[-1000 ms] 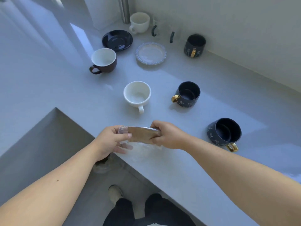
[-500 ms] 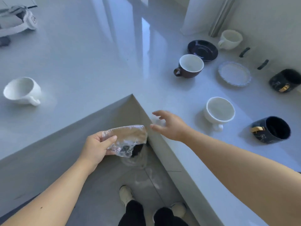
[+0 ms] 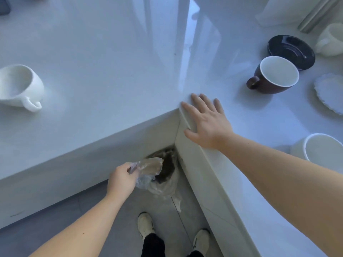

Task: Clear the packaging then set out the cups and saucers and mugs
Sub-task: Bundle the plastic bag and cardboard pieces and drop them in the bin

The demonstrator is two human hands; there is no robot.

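White L-shaped counter [image 3: 111,62] fills most of the view; its inner corner sits mid-frame, with floor below.

Bin [image 3: 167,175] with a clear liner stands on the floor, tucked into that corner.

On the counter: white cup [image 3: 20,86] tipped on its side at far left; brown cup [image 3: 276,76] upright at right; black saucer [image 3: 293,51] just behind it; white mug [image 3: 323,151] at the near right edge; pale scalloped plate [image 3: 330,93] cut off at right.

Right hand [image 3: 206,121] lies flat on the counter edge at the corner, fingers spread, holding nothing.

Left hand [image 3: 122,179] is below counter level, fingers pinched on one end of the packaging [image 3: 148,169], a crumpled clear film with a brownish card, held over the bin mouth.

Handling judgement: packaging is light, soft and floppy, possibly clingy, so an edge pinch suffices. Cups are likely ceramic, rigid and breakable; take them by handle or body.
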